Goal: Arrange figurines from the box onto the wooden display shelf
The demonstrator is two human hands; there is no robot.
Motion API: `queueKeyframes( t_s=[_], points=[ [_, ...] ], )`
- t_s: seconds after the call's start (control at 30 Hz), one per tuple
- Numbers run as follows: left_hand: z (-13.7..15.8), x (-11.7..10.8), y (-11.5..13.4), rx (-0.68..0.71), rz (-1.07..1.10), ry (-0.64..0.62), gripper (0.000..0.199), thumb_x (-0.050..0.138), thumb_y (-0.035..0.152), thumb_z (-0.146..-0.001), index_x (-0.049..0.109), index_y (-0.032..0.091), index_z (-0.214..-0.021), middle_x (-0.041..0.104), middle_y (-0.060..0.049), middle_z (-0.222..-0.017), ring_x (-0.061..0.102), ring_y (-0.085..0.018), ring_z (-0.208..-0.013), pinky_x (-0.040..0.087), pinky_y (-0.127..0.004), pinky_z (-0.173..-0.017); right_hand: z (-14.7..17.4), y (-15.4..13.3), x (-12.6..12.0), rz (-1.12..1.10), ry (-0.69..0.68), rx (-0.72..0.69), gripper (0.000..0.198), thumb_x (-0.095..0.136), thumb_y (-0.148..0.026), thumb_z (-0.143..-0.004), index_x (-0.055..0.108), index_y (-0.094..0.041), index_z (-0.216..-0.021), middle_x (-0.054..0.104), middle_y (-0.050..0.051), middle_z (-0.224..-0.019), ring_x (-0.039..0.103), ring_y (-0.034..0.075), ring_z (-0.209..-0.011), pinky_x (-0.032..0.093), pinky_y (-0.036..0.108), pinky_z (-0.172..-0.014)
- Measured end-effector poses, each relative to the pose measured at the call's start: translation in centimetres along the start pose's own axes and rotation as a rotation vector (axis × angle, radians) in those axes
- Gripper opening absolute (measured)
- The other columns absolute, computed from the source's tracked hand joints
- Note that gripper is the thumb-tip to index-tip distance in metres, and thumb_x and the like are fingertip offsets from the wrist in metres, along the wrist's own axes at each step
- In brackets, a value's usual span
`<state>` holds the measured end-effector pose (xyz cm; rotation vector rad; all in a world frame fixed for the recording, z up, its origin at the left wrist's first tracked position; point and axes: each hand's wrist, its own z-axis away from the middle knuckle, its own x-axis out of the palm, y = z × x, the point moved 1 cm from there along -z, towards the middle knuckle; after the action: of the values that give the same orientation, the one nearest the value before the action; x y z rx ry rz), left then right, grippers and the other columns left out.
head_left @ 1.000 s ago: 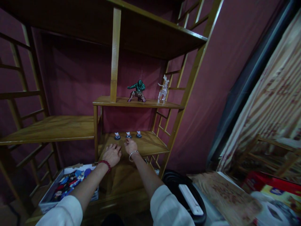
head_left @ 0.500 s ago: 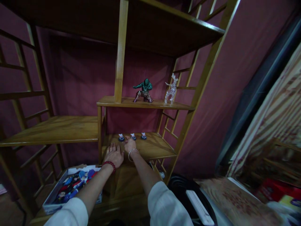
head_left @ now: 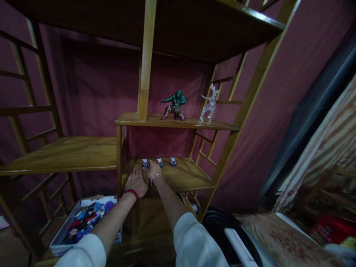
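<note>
Three small figurines with white tops and dark round bases stand in a row on the lower right shelf: a left one (head_left: 145, 162), a middle one (head_left: 160, 162) and a right one (head_left: 172, 161). My right hand (head_left: 154, 171), with a pale bangle at the wrist, has its thumb and forefinger at the right side of the left figurine, seeming to pinch it; the fingertips are small and partly hidden. My left hand (head_left: 136, 182), wearing a red bead bracelet, lies flat with fingers stretched at the front left of this wooden shelf (head_left: 189, 177), holding nothing.
Above, a green-and-bronze crouching figure (head_left: 175, 105) and a clear deer figurine (head_left: 209, 104) stand on a shelf (head_left: 155, 119). A box (head_left: 59, 244) of colourful figures sits low left. A wooden post (head_left: 119, 159) rises beside my left hand. A dark round object (head_left: 219, 226) lies low right.
My right thumb and forefinger have closed in on the left figurine. My left hand stays flat on the shelf. The view has shifted slightly, and the figurines keep their row.
</note>
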<state>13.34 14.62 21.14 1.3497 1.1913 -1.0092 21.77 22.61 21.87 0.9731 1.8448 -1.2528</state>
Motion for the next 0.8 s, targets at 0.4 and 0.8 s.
queueKeyframes(
  t_s=[0.4, 0.8],
  points=[
    [0.2, 0.1, -0.1, -0.047, 0.001, 0.092, 0.061, 0.023, 0.038, -0.082, 0.030, 0.001, -0.129, 0.026, -0.017, -0.138, 0.018, -0.027, -0.129, 0.015, -0.043, -0.102, -0.5, -0.2, 0.2, 0.024, 0.007, -0.028, 0.030, 0.057, -0.037, -0.072, 0.061, -0.022, -0.098, 0.063, 0.006, -0.099, 0.055, 0.017, -0.092, 0.039, 0.024, -0.079],
    [0.2, 0.3, -0.2, -0.043, -0.009, 0.107, 0.058, 0.026, 0.033, -0.080, 0.030, 0.003, -0.130, 0.028, -0.016, -0.138, 0.020, -0.025, -0.128, 0.013, -0.041, -0.103, -0.7, -1.2, 0.7, -0.025, 0.007, -0.041, 0.032, 0.058, -0.039, -0.071, 0.062, -0.025, -0.099, 0.065, 0.004, -0.097, 0.058, 0.018, -0.091, 0.042, 0.023, -0.078]
  ],
)
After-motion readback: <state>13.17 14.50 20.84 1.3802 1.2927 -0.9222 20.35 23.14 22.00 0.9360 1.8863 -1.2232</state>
